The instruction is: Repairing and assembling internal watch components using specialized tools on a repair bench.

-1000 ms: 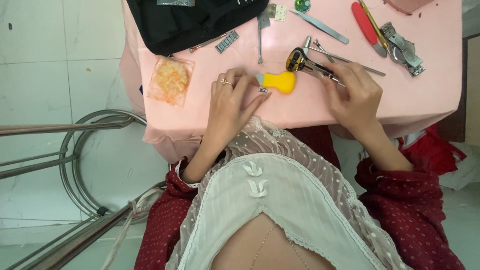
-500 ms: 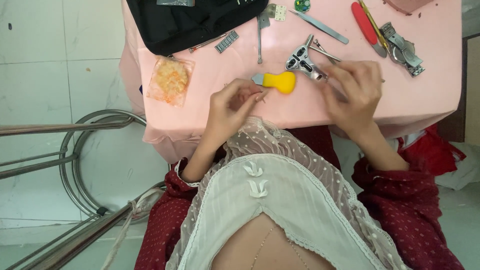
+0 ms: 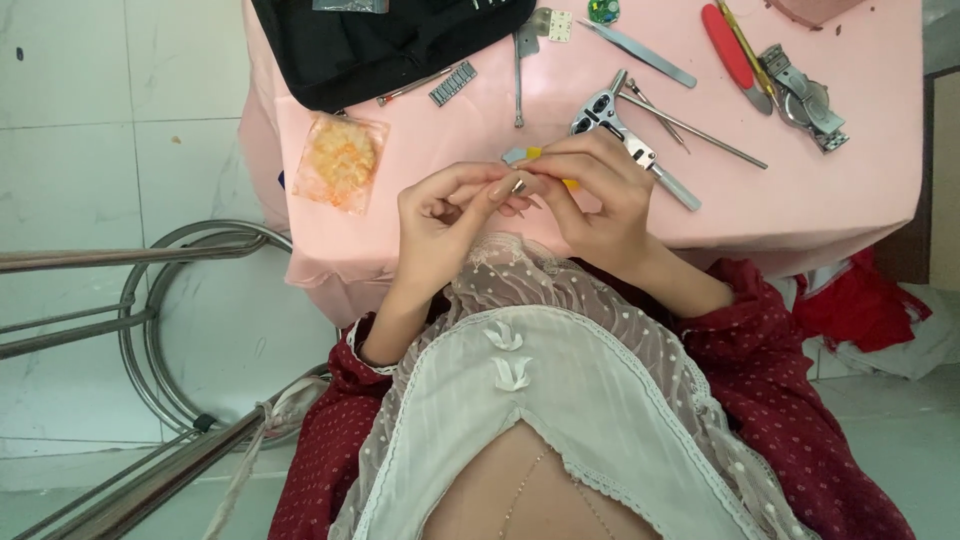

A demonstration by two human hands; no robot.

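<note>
Pink table (image 3: 800, 200) — clear orange-filled packet (image 3: 340, 160) left of both hands' grip.

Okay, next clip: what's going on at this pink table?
A person seated at a pink-covered table has brought both hands together over its near edge. The left hand and the right hand pinch a small part between their fingertips, too small to identify. A yellow-handled tool lies just behind the fingers, mostly hidden. Metal pliers, tweezers, a red-handled tool, a black pouch and a clear bag of orange bits lie on the table.
</note>
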